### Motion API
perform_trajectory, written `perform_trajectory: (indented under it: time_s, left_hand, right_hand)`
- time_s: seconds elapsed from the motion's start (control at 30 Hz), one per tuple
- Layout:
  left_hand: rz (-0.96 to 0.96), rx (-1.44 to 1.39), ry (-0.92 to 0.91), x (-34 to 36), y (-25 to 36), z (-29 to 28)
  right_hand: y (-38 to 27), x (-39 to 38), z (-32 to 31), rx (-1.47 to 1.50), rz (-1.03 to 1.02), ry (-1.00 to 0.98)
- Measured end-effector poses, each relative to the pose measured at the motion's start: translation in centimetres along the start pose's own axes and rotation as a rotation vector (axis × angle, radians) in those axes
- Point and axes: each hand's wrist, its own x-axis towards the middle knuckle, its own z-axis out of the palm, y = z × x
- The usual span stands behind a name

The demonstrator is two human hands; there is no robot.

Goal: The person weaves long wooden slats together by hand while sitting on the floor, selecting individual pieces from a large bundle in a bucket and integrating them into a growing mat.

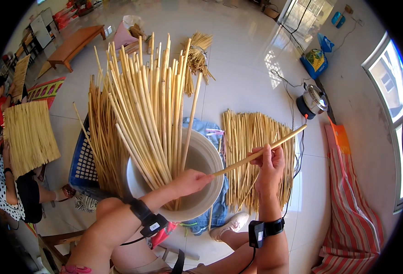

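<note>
Blue sack (315, 61) w/ green-yellow print stood on floor, upper right, near wall. Smaller blue bag (326, 44) just behind it. Small white label (154, 226) sat on black wristband (146, 216), left arm. No signs, no screens seen.

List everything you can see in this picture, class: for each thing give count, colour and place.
bucket: one, white, centre, in front of the person
standing reeds: a big bunch, pale yellow, upright in the bucket
single reed: one, pale yellow, held by both hands
reed mat: one, yellow, flat on the floor right of the bucket
crate: one, blue, left of the bucket
bench: one, brown, upper left
pot: one, silver and black, by the right wall
left hand: on the reed's near end
right hand: gripping the reed's middle
</note>
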Motion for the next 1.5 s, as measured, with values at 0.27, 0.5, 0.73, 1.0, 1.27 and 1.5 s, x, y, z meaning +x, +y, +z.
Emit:
perform_trajectory:
  time_s: [0.27, 0.5, 0.73, 1.0, 1.27, 1.5]
  left_hand:
    - [0.186, -0.366, -0.145, -0.9, 2.1, 0.8]
    - [0.176, -0.259, -0.028, -0.8, 2.4, 0.7]
    - [0.078, -0.062, 0.128, -0.4, 2.3, 0.5]
    - [0.291, -0.443, -0.333, -1.2, 3.0, -0.6]
    - [0.260, -0.435, -0.156, -0.6, 2.2, 0.3]
    - [0.191, -0.299, 0.020, 0.0, 1.9, -0.4]
  right_hand:
    - [-0.1, -0.7, 0.7, 0.006, 0.039, -0.133]
    - [0.0, -1.8, 2.7, -0.007, 0.053, -0.227]
    - [-0.1, -2.8, 4.5, 0.011, 0.055, -0.304]
    - [-0.4, -1.5, 2.9, 0.061, 0.124, -0.284]
    - [0.7, -2.3, 3.6, 0.014, 0.120, -0.314]
    - [1.3, -3.1, 5.3, 0.071, 0.163, -0.364]
